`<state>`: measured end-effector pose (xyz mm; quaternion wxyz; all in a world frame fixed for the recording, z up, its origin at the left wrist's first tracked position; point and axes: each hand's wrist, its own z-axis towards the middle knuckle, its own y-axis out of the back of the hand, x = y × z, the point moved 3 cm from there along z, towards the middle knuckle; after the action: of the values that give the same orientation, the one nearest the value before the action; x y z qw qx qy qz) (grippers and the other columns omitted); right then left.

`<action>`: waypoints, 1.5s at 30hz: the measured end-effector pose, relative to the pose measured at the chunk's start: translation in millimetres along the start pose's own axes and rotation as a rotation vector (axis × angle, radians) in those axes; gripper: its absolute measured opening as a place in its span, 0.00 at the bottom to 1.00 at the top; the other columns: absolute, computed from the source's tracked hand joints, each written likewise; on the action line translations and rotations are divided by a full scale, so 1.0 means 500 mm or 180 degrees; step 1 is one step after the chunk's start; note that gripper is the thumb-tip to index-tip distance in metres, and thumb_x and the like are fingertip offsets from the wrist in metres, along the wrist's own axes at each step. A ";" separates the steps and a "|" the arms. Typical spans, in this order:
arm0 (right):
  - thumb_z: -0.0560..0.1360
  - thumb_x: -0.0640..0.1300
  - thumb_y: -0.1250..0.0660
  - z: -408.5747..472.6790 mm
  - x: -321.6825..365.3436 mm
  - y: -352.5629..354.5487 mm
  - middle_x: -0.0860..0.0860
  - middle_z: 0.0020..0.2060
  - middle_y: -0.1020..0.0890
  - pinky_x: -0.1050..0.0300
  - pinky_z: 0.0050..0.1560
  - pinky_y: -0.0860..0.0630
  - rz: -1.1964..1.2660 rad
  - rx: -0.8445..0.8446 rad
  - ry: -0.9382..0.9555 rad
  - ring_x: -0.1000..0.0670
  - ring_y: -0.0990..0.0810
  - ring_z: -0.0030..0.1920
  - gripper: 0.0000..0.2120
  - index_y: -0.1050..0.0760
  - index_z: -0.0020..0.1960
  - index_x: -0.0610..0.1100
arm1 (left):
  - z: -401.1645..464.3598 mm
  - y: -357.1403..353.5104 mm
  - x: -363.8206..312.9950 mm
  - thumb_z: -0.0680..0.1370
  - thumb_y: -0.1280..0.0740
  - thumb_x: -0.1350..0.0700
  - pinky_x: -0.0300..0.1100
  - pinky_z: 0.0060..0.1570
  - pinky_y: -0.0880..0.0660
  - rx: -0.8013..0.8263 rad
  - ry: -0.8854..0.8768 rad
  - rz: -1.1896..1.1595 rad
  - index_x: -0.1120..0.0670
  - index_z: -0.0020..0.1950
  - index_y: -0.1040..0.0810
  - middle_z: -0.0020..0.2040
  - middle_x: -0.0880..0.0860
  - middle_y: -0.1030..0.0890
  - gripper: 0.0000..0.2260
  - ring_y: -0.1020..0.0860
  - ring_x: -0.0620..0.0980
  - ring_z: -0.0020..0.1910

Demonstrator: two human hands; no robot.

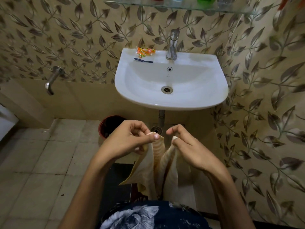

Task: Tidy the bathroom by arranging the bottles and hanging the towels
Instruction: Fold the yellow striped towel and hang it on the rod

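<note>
I have the beige towel (158, 164) pinched by its top corners, left hand (130, 139) and right hand (186, 144) each closed on one, near me below the sink (171, 103). It isn't hung yet, and the bottles (204, 0) on the far glass shelf (179, 6) look lined up, though mostly cropped.

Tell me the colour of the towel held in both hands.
Cream-beige towel with faint orange ribbed stripes, seen in the head view.

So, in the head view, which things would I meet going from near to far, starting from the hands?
Beige towel pinched by left hand and right hand → floor drain → white sink → tap → glass shelf.
</note>
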<state>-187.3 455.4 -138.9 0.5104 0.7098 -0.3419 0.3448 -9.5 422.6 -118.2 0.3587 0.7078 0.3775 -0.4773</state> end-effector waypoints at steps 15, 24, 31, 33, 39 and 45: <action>0.54 0.50 0.22 -0.003 0.034 0.011 0.52 0.30 0.16 0.68 0.34 0.23 0.1588 -0.0865 0.0588 0.59 0.18 0.33 0.11 0.19 0.34 0.51 | -0.004 -0.013 -0.020 0.62 0.26 0.61 0.36 0.41 0.19 0.0255 0.0091 -0.0817 0.58 0.50 0.17 0.45 0.57 0.14 0.17 0.16 0.48 0.42; 0.65 0.42 0.27 -0.010 0.054 0.005 0.51 0.41 0.13 0.66 0.43 0.21 0.1995 -0.0973 0.0729 0.53 0.15 0.44 0.10 0.17 0.46 0.46 | 0.004 -0.025 -0.020 0.72 0.29 0.59 0.36 0.38 0.19 -0.0282 -0.0349 -0.0687 0.52 0.43 0.16 0.39 0.54 0.14 0.04 0.15 0.47 0.38; 0.67 0.38 0.26 -0.005 0.062 0.014 0.55 0.38 0.14 0.69 0.41 0.23 0.1648 -0.1107 0.0903 0.58 0.15 0.41 0.09 0.18 0.45 0.48 | 0.006 -0.042 -0.027 0.73 0.30 0.50 0.37 0.36 0.20 -0.0896 -0.0921 0.0445 0.49 0.43 0.18 0.36 0.47 0.18 0.04 0.20 0.40 0.34; 0.71 0.35 0.29 -0.005 0.065 0.018 0.57 0.38 0.15 0.70 0.42 0.24 0.1488 -0.1102 0.0985 0.60 0.17 0.41 0.09 0.19 0.44 0.49 | 0.009 -0.040 -0.035 0.72 0.31 0.45 0.30 0.35 0.27 -0.0918 -0.1119 0.0777 0.46 0.41 0.20 0.38 0.46 0.24 0.05 0.26 0.38 0.35; 0.74 0.32 0.35 -0.004 0.089 0.050 0.58 0.37 0.16 0.70 0.43 0.24 0.1414 -0.0937 0.1168 0.60 0.17 0.42 0.13 0.22 0.43 0.50 | 0.016 -0.041 -0.051 0.74 0.34 0.48 0.29 0.42 0.31 -0.0130 -0.1531 0.0845 0.48 0.42 0.22 0.41 0.45 0.24 0.05 0.25 0.38 0.41; 0.75 0.31 0.37 -0.006 0.123 0.085 0.58 0.35 0.17 0.70 0.42 0.25 0.1058 -0.0487 0.1425 0.61 0.18 0.40 0.13 0.23 0.43 0.48 | 0.016 -0.042 -0.049 0.73 0.30 0.53 0.31 0.55 0.30 -0.0138 -0.1870 0.0613 0.47 0.38 0.21 0.56 0.46 0.27 0.04 0.26 0.42 0.56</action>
<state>-190.7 439.5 -65.9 0.5617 0.5097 -0.3575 0.5449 -37.7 420.6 -100.2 0.5111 0.5642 0.1990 -0.6171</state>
